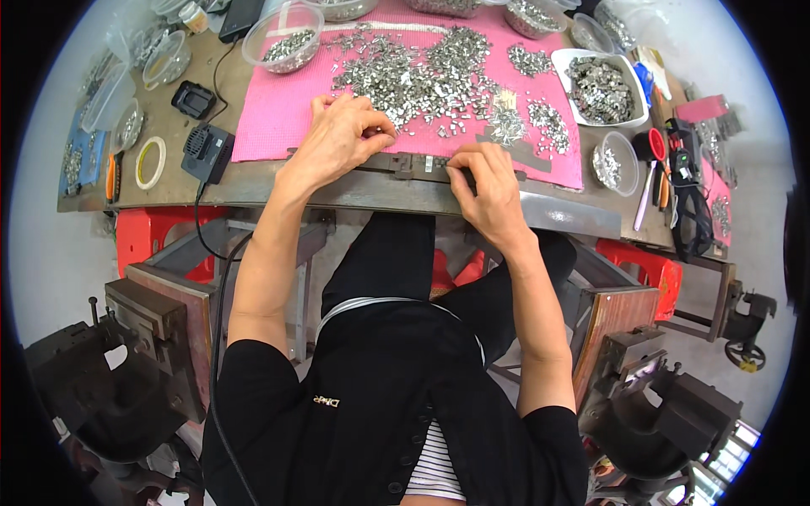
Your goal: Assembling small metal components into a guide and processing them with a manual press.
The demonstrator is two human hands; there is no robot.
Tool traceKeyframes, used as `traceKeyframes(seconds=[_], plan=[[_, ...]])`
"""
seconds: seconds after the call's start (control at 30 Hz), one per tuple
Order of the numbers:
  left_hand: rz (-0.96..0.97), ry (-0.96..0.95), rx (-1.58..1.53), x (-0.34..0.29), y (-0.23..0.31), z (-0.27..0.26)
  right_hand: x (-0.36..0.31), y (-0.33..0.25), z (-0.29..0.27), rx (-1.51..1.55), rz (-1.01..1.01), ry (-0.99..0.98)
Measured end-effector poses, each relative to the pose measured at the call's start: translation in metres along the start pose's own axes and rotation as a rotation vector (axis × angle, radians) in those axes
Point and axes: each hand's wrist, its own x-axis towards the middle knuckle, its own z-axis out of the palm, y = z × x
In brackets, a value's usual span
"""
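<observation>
My left hand (342, 139) reaches over the front edge of the pink mat, its thumb and curled index finger brought together beside the loose metal pieces. Whatever lies between those fingertips is too small to make out. My right hand (489, 190) is bent in a pinch at the right end of a narrow dark metal strip (405, 164) along the bench's front edge; its fingertips hide what they hold, if anything. A few small bright pieces sit on the strip between my hands. Beyond them spreads a pile of short silvery metal pieces (413, 72) on the pink mat (270, 126).
A clear round tub (283, 42) stands behind my left hand. At the right are a white tray (599, 88) of metal parts, a clear tub (614, 164) and a red cup (650, 145). A black charger (207, 153) with its cable and a tape roll (150, 163) lie left.
</observation>
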Motion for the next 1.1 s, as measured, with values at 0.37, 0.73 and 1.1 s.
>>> traceKeyframes(seconds=[0.37, 0.73, 1.1], plan=[[0.014, 0.041, -0.052, -0.003, 0.0, 0.004, -0.005, 0.002, 0.001, 0.014, 0.074, 0.068], [-0.002, 0.042, -0.073, 0.0, -0.001, 0.004, 0.005, 0.005, 0.0, -0.003, 0.136, -0.012], [-0.019, 0.055, -0.091, -0.007, -0.005, 0.001, 0.047, 0.016, 0.028, -0.03, 0.112, -0.083]])
